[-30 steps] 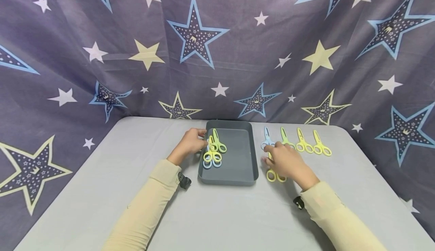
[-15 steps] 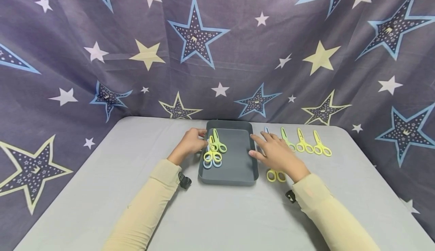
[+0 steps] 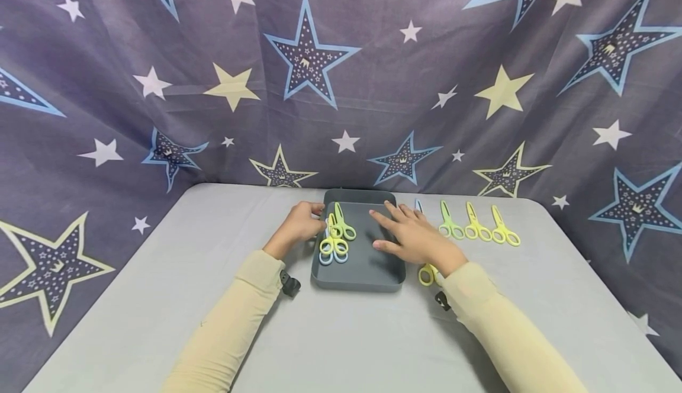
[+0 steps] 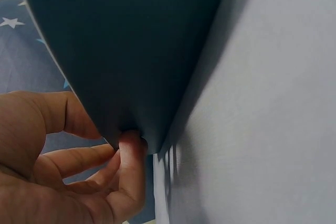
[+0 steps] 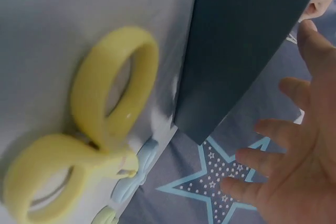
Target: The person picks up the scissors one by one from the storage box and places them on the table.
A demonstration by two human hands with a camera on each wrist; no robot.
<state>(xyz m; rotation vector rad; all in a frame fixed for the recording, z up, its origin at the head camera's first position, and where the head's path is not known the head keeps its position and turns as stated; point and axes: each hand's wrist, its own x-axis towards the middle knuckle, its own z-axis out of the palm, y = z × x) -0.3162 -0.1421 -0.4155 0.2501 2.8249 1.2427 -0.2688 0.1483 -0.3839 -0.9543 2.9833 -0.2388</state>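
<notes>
My left hand (image 3: 299, 221) grips the left wall of a dark grey tray (image 3: 367, 266); in the left wrist view its fingers (image 4: 132, 166) bend against the tray's outer side. Inside, along that wall, lie green scissors (image 3: 347, 231), yellow scissors (image 3: 334, 245) and, partly beneath these, blue scissors (image 3: 341, 258). My right hand (image 3: 415, 237) hovers over the tray's right part, fingers spread, holding nothing. Below its wrist, yellow scissors (image 5: 113, 114) lie on the table, mostly hidden in the head view. Only the tip of another blue pair (image 3: 418, 204) shows behind the hand.
Right of the tray, green scissors (image 3: 450, 228) and two yellow pairs, the nearer (image 3: 476, 229) and the outer (image 3: 504, 233), lie in a row on the white table (image 3: 341, 345). A star-patterned cloth (image 3: 373, 73) hangs behind the table's back edge.
My right hand has moved left from above the scissors on the table to above the tray, its fingers spreading. My left hand and the scissors in the tray have stayed put.
</notes>
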